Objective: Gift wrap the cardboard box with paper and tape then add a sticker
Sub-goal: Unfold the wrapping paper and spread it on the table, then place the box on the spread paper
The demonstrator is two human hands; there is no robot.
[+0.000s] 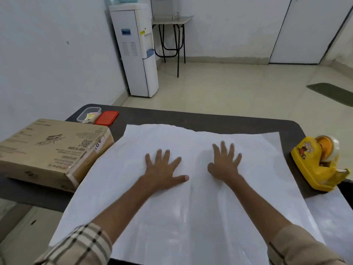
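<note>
Here the count is short: one box, one white sheet of paper, one yellow tape dispenser, one clear tub with one red lid beside it, and two hands. A paler strip shows at the paper's far right corner, and whether it is a second sheet cannot be told. Everything lies on a dark table with rounded corners, set in a pale-walled room with a cream tiled floor. A white water cooler stands against the left wall, a small metal-legged side table behind it, a white door at the far right and a green mat on the floor. The box lies flat at the table's left edge and runs out of view on the left. Its long axis goes roughly across the table, its printed top faces up, and its labelled end faces the paper, just beside the sheet's left edge. The paper is spread flat in the middle, its long axis running away from the person and its near end hanging over the table's near edge. The dispenser stands at the paper's right edge, cutter end towards the person. The left hand and right hand press palm-down on the sheet near its centre, fingers straight and splayed, grasping nothing, a little apart. Checked sleeves cover both forearms.
</note>
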